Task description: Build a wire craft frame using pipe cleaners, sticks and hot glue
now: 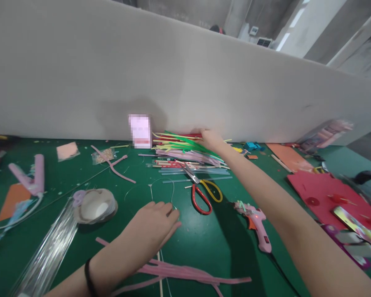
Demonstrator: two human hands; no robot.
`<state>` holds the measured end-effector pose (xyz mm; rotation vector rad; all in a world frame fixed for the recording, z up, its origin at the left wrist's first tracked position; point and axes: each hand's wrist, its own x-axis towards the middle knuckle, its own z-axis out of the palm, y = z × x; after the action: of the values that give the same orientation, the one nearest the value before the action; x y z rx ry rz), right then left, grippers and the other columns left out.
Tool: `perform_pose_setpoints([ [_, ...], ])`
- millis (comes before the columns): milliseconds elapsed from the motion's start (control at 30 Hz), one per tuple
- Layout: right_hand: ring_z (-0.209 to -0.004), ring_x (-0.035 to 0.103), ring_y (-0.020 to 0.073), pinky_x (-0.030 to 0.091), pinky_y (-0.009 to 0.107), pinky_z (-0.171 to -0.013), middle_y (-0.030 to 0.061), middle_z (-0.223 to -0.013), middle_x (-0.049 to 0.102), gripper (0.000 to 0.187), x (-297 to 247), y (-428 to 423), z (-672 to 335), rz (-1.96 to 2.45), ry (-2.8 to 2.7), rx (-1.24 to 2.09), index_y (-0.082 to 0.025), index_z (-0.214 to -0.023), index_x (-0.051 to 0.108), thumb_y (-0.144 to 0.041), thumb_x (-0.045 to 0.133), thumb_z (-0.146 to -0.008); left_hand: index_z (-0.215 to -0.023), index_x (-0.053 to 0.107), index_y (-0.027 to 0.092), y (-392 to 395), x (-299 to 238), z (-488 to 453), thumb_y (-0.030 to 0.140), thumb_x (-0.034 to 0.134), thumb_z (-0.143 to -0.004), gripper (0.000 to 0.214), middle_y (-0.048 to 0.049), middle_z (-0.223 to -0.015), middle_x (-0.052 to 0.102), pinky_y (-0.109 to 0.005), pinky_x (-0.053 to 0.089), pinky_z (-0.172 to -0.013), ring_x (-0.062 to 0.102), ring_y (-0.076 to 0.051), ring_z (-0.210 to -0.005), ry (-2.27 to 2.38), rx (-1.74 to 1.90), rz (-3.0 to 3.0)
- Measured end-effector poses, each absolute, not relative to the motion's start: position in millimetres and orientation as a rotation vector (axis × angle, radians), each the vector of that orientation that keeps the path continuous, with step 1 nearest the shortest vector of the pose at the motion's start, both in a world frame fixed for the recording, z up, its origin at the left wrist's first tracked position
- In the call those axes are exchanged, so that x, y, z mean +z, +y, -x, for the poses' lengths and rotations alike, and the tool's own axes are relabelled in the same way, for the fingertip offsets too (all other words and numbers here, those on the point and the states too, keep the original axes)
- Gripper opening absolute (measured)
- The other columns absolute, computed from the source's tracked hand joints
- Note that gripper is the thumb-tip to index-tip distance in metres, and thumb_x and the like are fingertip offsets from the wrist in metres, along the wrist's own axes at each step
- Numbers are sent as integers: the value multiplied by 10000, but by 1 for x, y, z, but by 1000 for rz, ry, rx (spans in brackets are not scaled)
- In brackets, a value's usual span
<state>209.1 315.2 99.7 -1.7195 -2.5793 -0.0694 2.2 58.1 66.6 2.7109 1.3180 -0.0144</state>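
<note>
My right hand (209, 139) reaches far across the green table (216, 247) to a pile of colourful pipe cleaners and straws (185, 152) by the white partition; its fingers curl onto the pile's top strands. My left hand (156, 220) rests on the table near me, fingers bent down over thin wire and a pink strip (173, 272); what it pinches is hidden. Red and yellow scissors (202, 192) lie between the hands.
A pink glue gun (258, 225) lies to the right of the scissors. At the right are red foam sheets (330, 198) and an orange sheet (286, 156). A tape roll (94, 205), a clear sleeve (48, 251) and another pink glue gun (32, 175) sit left.
</note>
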Motion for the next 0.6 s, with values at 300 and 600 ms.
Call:
perform_pose_setpoints([
  [300, -1184, 545, 335, 441, 389, -938, 217, -1295, 548, 476, 66, 283, -194, 1434, -2943, -186, -121, -1222, 570, -292, 700, -797, -900, 640, 184, 57, 63, -3, 263, 452, -971, 216, -66, -867, 665, -335, 441, -699, 626, -220, -780, 1309, 36, -2678],
  [600, -1008, 648, 288, 493, 312, -807, 182, -1176, 669, 433, 99, 305, -205, 1554, -2866, 115, -96, -1188, 601, -294, 636, -804, -907, 633, 182, 47, 65, 8, 281, 400, -991, 267, -69, -880, 662, -338, 453, -716, 633, -218, -797, 1298, 109, -2620],
])
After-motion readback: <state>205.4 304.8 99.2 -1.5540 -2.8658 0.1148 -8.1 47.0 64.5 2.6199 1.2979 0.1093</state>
